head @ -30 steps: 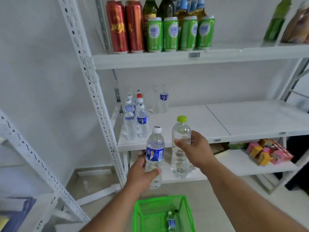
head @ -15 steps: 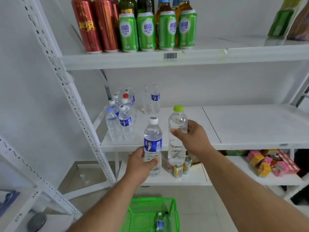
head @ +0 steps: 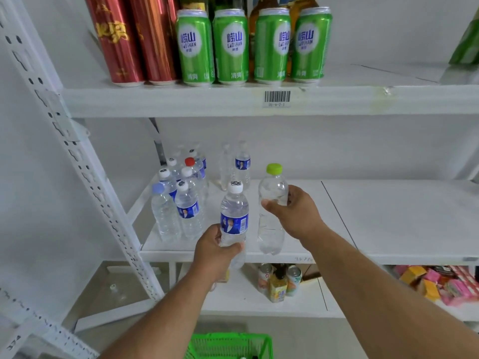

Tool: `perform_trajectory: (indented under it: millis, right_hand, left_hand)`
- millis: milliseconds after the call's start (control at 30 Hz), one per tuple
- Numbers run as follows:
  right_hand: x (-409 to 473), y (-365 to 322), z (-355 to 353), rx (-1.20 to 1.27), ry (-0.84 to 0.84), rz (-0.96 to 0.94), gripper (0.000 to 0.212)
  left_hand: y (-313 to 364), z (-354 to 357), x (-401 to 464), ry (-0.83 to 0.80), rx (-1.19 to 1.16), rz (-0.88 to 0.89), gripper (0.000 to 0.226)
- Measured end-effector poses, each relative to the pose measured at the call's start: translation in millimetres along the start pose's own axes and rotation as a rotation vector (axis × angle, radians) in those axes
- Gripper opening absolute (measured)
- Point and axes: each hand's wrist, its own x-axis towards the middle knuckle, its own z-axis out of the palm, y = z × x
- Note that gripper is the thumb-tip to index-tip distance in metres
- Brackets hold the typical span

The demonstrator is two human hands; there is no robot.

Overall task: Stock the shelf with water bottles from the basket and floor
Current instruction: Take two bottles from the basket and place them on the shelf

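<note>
My left hand grips the lower half of a white-capped water bottle with a blue label, held upright at the front edge of the middle shelf. My right hand grips a clear, green-capped bottle just to its right, also upright, its base near the shelf's front lip. Several water bottles stand grouped at the shelf's left end, with two more bottles further back. The green basket sits on the floor below, only its top rim showing.
Red and green cans line the top shelf. A slanted perforated upright borders the shelves on the left. Small cans and a juice bottle plus colourful packets sit on the lower shelf.
Both hands have carried their bottles up and forward from above the basket to the middle shelf's front edge. The view has moved closer to the shelf.
</note>
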Motion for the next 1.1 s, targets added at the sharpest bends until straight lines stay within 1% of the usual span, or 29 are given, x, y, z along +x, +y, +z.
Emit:
perform_trajectory:
  millis: [100,233,367,467,533,600,700,800,900,1033,1100]
  right_hand:
    - [21.7,-0.6,13.0,-0.018,0.019,0.013,0.039]
    - [48.7,-0.9,25.0,0.001,0.038,0.030,0.039]
    - [76.2,3.6,32.8,0.017,0.046,0.042,0.030]
    - [100.1,11.6,37.0,0.004,0.044,0.049,0.026]
    - [117.8,18.6,39.9,-0.006,0.047,0.057,0.028]
    - [136.3,25.7,43.8,-0.010,0.044,0.077,0.035]
    - [166.8,36.4,51.0,-0.015,0.022,0.095,0.044]
    - [195.3,46.8,59.4,-0.034,-0.008,0.097,0.048]
    - [219.9,55.3,69.1,-0.051,-0.025,0.084,0.046]
    - [246.7,64.1,82.3,-0.070,-0.047,0.062,0.038]
    - [256.5,66.5,87.8,-0.082,-0.055,0.056,0.040]
  left_hand:
    - [-2.9,-3.7,29.4,-0.007,0.007,0.008,0.037]
    - [-3.6,-4.7,63.6,0.003,0.032,0.031,0.043]
    - [-6.4,-1.1,92.8,0.006,0.037,0.031,0.047]
    - [-7.6,4.4,116.6,0.005,0.037,0.025,0.044]
    - [-7.6,8.8,131.3,0.003,0.037,0.025,0.042]
    - [-8.6,14.4,147.6,0.015,0.026,0.015,0.038]
    - [-9.8,23.7,173.5,0.069,0.013,-0.011,0.039]
    - [-15.8,34.3,201.6,0.113,0.056,-0.042,0.050]
    - [-20.6,42.6,226.0,0.145,0.086,-0.067,0.059]
    - [-25.8,50.9,254.6,0.184,0.091,-0.052,0.054]
    - [-27.2,52.8,264.8,0.202,0.074,-0.044,0.042]
